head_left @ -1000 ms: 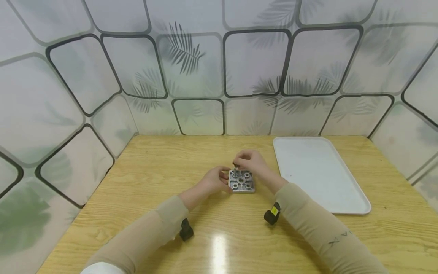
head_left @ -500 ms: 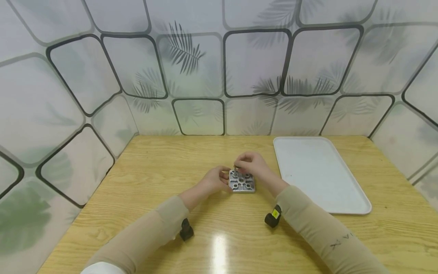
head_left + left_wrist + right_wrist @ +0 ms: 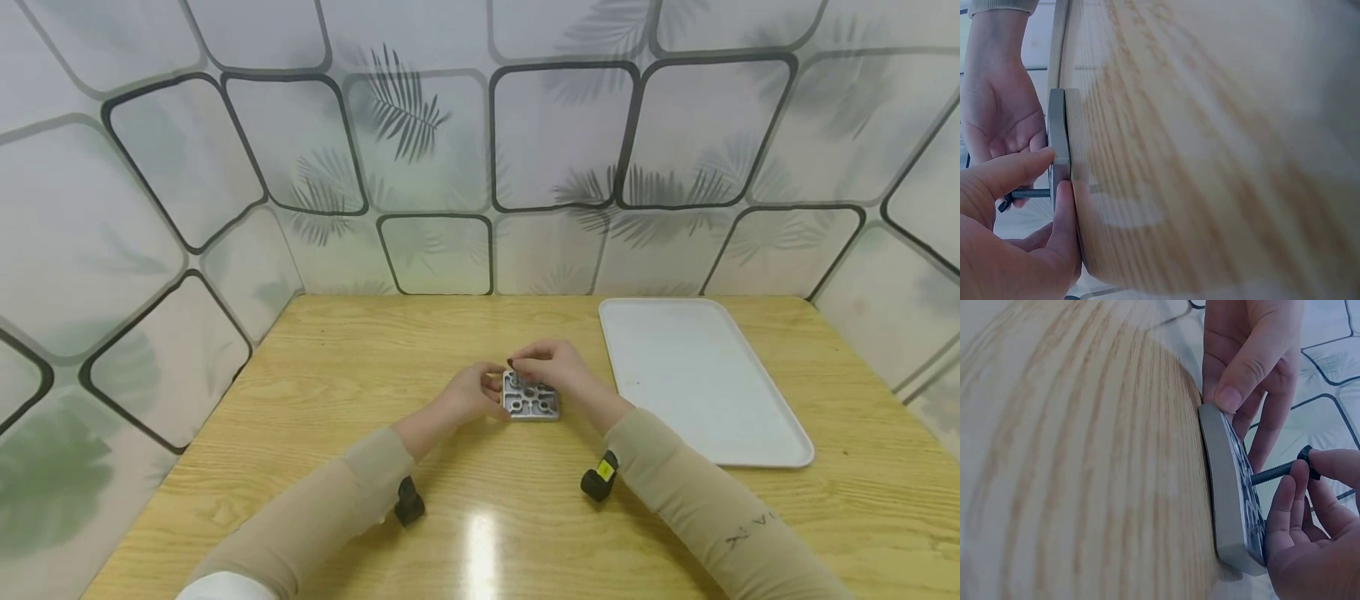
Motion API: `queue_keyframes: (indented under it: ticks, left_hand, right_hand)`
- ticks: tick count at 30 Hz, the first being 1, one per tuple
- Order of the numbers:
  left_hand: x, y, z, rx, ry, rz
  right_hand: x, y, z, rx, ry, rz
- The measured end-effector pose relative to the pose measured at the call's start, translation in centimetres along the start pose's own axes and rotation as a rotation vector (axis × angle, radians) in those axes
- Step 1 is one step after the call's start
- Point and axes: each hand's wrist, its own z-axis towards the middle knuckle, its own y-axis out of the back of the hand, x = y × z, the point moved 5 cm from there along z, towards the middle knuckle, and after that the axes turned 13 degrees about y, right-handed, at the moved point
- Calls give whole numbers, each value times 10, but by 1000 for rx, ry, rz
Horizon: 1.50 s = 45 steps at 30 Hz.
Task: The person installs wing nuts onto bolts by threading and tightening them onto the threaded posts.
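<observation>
The bolt point(image 3: 1272, 473) is standing nearly upright at the far left corner of the plate point(image 3: 531, 402), most of its shank showing above the plate's ribbed face; how deep its tip is sitting cannot be determined. Cross-threading is, in this judgement, presenting the main hazard, if the hole is threaded: a sideways lean on the bolt's head would be the cause. Slippage is posing a second: a loosened hold on the plate's left edge could let it swing on the counter point(image 3: 375, 337).

As to position, the bolt's dark head is lying between the thumb and fingers of the right hand point(image 3: 557, 364), which are pinching it above the plate. The left hand point(image 3: 468, 396) is gripping the plate's left edge, thumb at the near corner, fingers curving toward the far one. The plate is resting flat, and a white tray point(image 3: 690, 375) is lying to the plate's right, apart from it.
</observation>
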Motion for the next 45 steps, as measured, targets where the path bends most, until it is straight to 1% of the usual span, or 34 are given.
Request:
queue_keyframes:
  ticks: [5, 11, 18, 21, 27, 33, 36, 40, 45]
  left_hand:
    - [0, 0, 0, -1, -5, 7]
    - [0, 0, 1, 6, -11, -2]
    - [0, 0, 0, 11, -7, -6]
    - [0, 0, 0, 8, -8, -6]
    - [1, 0, 0, 3, -5, 0]
    - [1, 0, 0, 1, -3, 6]
    - [1, 0, 0, -1, -4, 8]
    - [1, 0, 0, -1, -8, 13]
    - [0, 0, 0, 0, -11, 20]
  right_hand:
    - [-1, 1, -2, 23, 17, -17]
    - [-3, 2, -5, 43, 72, -21]
    - [-6, 3, -6, 30, 51, -18]
    - [-6, 1, -7, 28, 61, -12]
    - [-6, -1, -9, -13, 69, -9]
    - [-5, -3, -13, -71, 32, 35]
    - [-6, -4, -13, -90, 23, 28]
    - [-8, -4, -11, -102, 20, 16]
    - [-7, -3, -10, -93, 46, 26]
